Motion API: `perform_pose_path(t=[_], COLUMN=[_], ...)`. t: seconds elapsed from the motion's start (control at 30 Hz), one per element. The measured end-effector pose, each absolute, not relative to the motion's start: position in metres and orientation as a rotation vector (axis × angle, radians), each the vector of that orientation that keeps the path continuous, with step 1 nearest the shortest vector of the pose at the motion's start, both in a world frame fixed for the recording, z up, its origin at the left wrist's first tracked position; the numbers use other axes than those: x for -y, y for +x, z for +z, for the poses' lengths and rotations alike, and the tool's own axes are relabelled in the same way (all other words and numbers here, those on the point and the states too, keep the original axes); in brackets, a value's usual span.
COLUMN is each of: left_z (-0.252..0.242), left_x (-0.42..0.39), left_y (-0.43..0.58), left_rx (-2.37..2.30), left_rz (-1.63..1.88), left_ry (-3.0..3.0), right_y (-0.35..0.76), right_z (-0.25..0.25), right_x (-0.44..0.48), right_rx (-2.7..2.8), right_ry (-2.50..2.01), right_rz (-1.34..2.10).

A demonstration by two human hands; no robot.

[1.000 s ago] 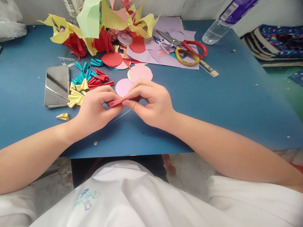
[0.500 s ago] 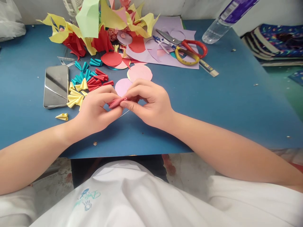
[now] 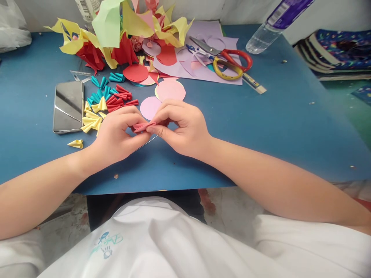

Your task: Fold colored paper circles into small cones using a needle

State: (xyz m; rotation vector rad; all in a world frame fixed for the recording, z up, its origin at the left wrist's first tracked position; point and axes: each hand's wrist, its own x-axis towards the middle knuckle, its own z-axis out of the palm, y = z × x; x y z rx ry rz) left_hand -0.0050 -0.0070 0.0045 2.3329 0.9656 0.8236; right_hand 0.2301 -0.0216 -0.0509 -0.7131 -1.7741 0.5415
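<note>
Between the fingertips of both hands is a pink paper cone (image 3: 142, 126), rolled and partly flattened. My left hand (image 3: 118, 133) pinches its left side, while my right hand (image 3: 181, 125) grips the right end between thumb and fingers. A thin metal stick (image 3: 149, 142) shows below the fingers; which hand bears it, if either, I cannot tell. Beyond the hands lie a lilac paper circle (image 3: 150, 107) and a pink paper circle (image 3: 171, 90). Left of them are several rolled cones in yellow (image 3: 92, 121), teal (image 3: 100, 94) and red (image 3: 116, 102).
A phone (image 3: 68, 107) lies on the blue table (image 3: 278, 127) at left. Crumpled coloured paper (image 3: 124, 27) is heaped at the back. Scissors (image 3: 223, 58) rest on lilac paper sheets (image 3: 199, 73). A water bottle (image 3: 266, 33) stands at the back right, with a bag (image 3: 344, 46) beyond.
The pink paper's right end looks flatter and more opened out between my fingertips. Both hands stay in nearly the same place.
</note>
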Motion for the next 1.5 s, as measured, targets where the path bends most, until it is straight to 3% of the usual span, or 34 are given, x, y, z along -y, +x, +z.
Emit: perform_pose_path(t=[0.63, 1.0, 1.5], left_z=[-0.003, 0.005, 0.003], left_x=[0.006, 0.001, 0.006], left_y=[-0.004, -0.009, -0.003], left_rx=[-0.858, -0.888, -0.913], left_rz=[0.901, 0.838, 0.811], left_ry=[2.413, 2.054, 2.052], right_y=[0.229, 0.231, 0.226], right_z=[-0.049, -0.038, -0.048], right_x=[0.021, 0.027, 0.018], right_rx=[1.734, 1.643, 1.523], right_ry=[-0.714, -1.007, -0.741], right_rz=[0.577, 0.737, 1.014])
